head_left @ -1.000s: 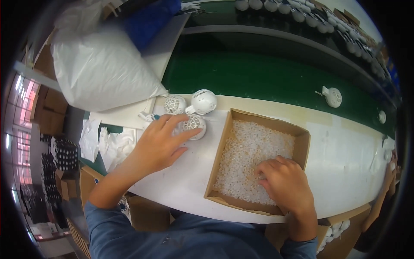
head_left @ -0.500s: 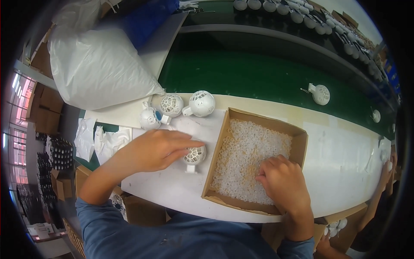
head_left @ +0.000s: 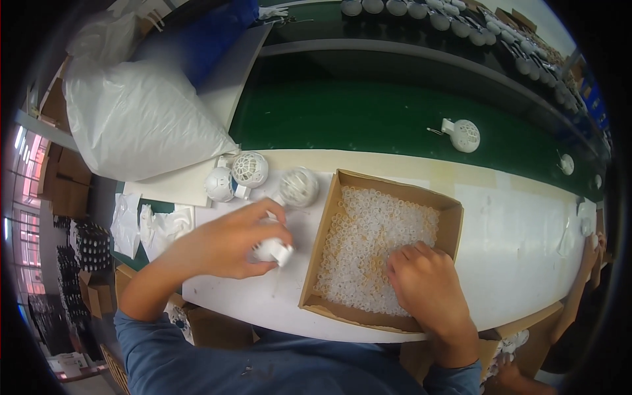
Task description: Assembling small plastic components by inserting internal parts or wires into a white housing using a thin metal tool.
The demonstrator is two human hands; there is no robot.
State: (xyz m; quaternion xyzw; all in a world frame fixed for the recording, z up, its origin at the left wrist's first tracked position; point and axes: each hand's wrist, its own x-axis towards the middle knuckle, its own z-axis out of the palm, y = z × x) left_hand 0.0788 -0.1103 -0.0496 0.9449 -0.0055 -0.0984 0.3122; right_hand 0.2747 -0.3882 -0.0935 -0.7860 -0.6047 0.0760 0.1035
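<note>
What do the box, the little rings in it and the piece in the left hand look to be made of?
Box: brown corrugated cardboard, matt, with raw folded flaps. Rings: probably translucent plastic or rubber, pale, faintly glossy; too small to be sure. The piece in the left hand: likely moulded white plastic, smooth, like the lattice balls nearby. The right hand rests among the rings.

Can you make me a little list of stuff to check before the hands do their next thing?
1. Left hand has hold of the small white part: ok, fingers wrap it.
2. Right hand is in the cardboard box of small clear rings: ok.
3. Right hand has picked up a ring: cannot tell, fingertips are buried.
4. Box sits fully on the white table: ok.
5. More round white parts wait beside the box: ok, three there.
</note>
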